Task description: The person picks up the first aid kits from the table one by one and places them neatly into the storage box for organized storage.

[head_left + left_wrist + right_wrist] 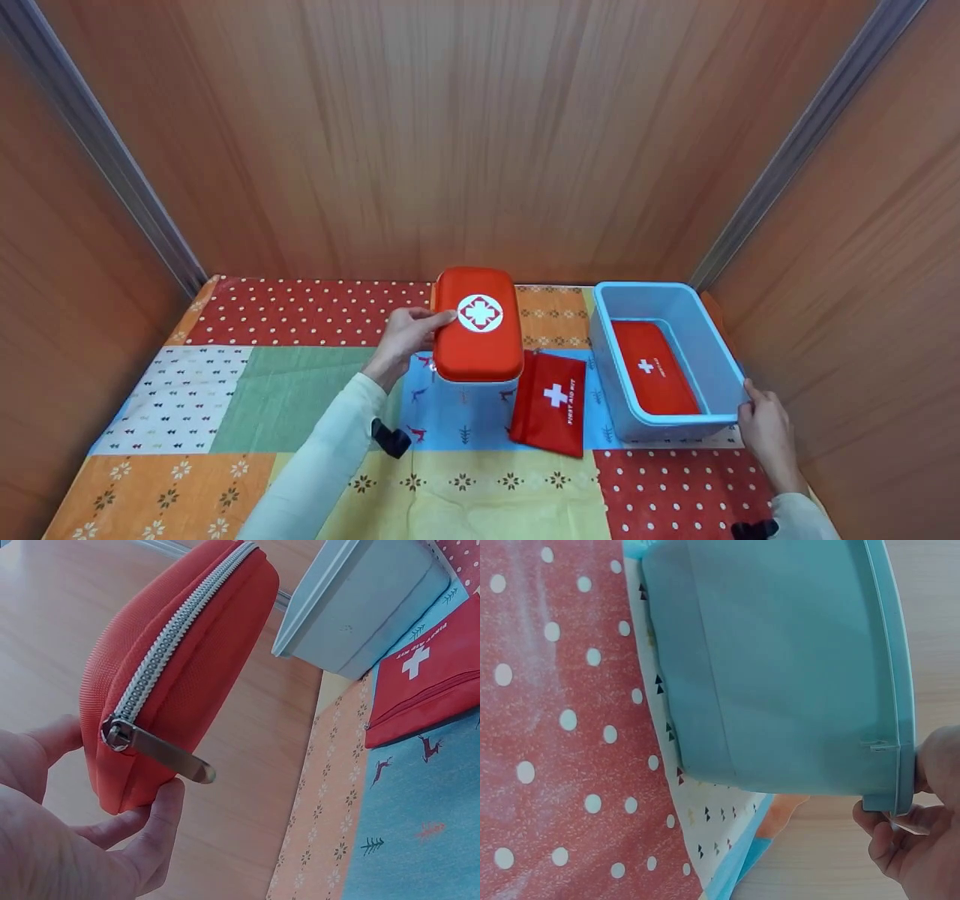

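Red case (478, 352) pinched in your left hand (405, 337), you grip the tub's rim (679, 421) with your right hand (768, 427), probably steadying it.

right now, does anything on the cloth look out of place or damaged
I see no spill or damage. Only the flat first aid pouch looks slightly askew beside the blue bin: its edges don't line up with the patches of the cloth.

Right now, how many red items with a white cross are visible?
3: the zippered case in the left hand, the pouch on the tablecloth, and one red item inside the blue bin, which might hide others beneath.
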Demonstrator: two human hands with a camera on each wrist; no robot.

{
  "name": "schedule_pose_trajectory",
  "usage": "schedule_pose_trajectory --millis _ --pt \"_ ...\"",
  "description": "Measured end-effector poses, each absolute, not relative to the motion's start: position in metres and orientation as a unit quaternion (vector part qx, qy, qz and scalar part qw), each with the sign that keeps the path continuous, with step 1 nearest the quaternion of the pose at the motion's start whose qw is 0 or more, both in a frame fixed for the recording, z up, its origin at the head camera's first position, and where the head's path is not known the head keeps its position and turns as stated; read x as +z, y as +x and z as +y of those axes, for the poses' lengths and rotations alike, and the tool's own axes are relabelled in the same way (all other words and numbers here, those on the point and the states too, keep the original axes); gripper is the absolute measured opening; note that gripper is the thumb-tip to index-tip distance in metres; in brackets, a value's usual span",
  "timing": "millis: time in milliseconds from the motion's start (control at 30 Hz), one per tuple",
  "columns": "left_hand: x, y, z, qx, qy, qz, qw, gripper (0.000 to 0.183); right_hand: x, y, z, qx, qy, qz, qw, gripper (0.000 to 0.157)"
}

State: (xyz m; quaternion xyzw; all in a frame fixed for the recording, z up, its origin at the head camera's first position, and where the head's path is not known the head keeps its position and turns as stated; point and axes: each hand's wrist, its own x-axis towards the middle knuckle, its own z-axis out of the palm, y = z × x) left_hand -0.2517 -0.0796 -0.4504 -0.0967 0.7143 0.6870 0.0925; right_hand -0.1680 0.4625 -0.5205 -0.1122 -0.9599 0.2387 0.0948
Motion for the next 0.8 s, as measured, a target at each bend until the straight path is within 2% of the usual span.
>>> schedule_pose_trajectory --millis 800 --pt "-0.441 -0.265 -0.042 0.708 -0.055 0.693 0.124 0.051 -0.518 -0.167 0.463 0.245 -0.128 -0.959 0.063 0.051"
